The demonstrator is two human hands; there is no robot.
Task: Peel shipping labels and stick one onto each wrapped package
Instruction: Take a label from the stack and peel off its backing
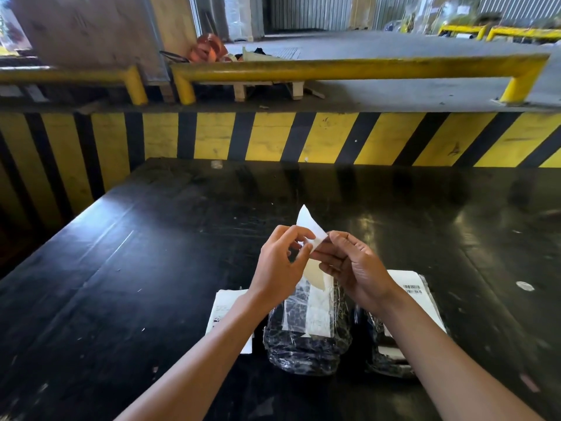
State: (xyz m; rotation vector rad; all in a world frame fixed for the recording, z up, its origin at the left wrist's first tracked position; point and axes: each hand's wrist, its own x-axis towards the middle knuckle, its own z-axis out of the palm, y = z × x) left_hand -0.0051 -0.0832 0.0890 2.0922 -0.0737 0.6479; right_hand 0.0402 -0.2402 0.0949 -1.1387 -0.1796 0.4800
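1. Hands: left hand (277,262) and right hand (353,268) both pinched the label (309,227), raised to split it from its backing.
2. Wrapped package (306,332) lay just below, near edge of black table (151,238), ready for sticking.
3. Right package (403,302) already carried a barcode label.

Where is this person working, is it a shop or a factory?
Probably a warehouse loading dock. Yellow guard rails edge a concrete floor, a yellow-and-black striped wall warns of danger, and wrapped packages lie on a black table awaiting a shipping label.
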